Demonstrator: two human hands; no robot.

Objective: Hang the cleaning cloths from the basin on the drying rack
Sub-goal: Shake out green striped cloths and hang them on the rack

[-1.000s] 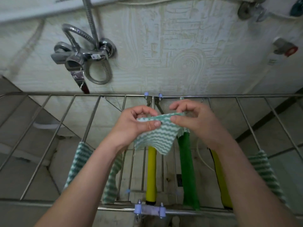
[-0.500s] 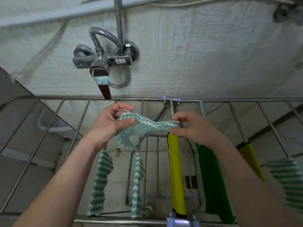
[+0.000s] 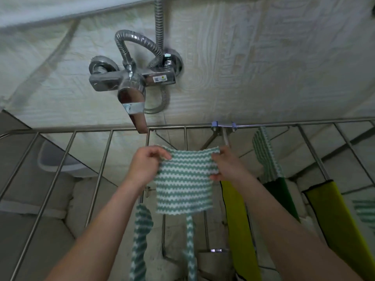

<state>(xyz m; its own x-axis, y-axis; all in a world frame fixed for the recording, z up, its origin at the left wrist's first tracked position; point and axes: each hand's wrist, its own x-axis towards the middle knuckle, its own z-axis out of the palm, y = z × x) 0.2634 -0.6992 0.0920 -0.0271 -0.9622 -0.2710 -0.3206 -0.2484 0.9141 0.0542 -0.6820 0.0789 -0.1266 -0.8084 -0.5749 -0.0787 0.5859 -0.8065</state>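
"While the person held the cloth (image 3: 183,183) spread out, where did it sit?"

"Dead centre, above the rack (image 3: 263,123), stretched between both hands. The left hand (image 3: 145,165) pinched its top corner at 9 o'clock and the right hand (image 3: 225,165) pinched the corner at 3, fingers curled on the edge. The hands stood apart by the cloth's full width, about level with each other."

"And its lie against the bars (image 3: 100,171)?"

"Its held edge ran from 9 to 3, while the bars ran from 6 to 12, toward the far rail (image 3: 81,129). So the edge crossed them squarely, and the rest hung flat toward 6. Whether it touched a bar could not be told."

"Which bars were taken?"

"Between 3 and 5 o'clock of the cloth hung a yellow cloth (image 3: 237,220) and a green cloth (image 3: 282,195). Two striped cloths (image 3: 142,230) dangled at 6 and 7. Bars out toward 9 showed no cloth."

"So which hand mattered?"

"Probably the left, being nearer those bars. The move seemed to call for a drift toward 9 and a lowering, so that one bar took the cloth's middle and the halves fell either side. Let go off-centre, it might have slid off."

"Anything else?"

"A tap (image 3: 129,86) on the wall (image 3: 263,57) at 11."
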